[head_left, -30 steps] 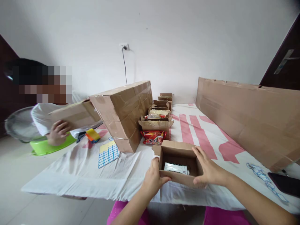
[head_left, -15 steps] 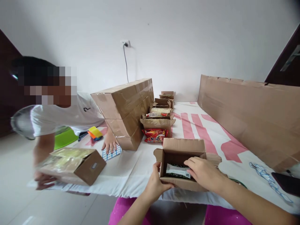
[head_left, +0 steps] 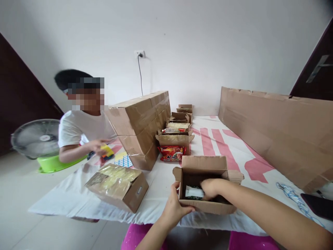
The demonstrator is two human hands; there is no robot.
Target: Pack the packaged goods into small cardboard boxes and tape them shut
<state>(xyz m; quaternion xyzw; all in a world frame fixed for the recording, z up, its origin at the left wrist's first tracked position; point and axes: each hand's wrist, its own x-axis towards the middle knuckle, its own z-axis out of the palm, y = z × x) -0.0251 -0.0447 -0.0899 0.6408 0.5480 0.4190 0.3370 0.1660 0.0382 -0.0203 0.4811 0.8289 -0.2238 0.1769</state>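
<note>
A small open cardboard box [head_left: 208, 206] sits in front of me at the table's front edge, its flaps folded outward. My left hand [head_left: 175, 205] grips the box's left front corner, thumb along the front wall and fingers on the left side. Inside the box lies a dark green packet with a pale label [head_left: 193, 191]. My right hand [head_left: 212, 189] reaches down into the box at the right end of that packet. Its fingertips are hidden in the box, so their grip on the packet does not show.
Taped cartons [head_left: 142, 121] form a wall left of a row of open boxes [head_left: 175, 139]; a red snack packet [head_left: 171, 152] lies before them. A taped box [head_left: 132, 192] stands front left, near a co-worker [head_left: 85, 126]. A cardboard panel [head_left: 270, 135] and phone [head_left: 316, 206] are right.
My right hand has gone deeper into the box. The taped box has moved right, further onto the table. The co-worker has straightened up and now holds something yellow.
</note>
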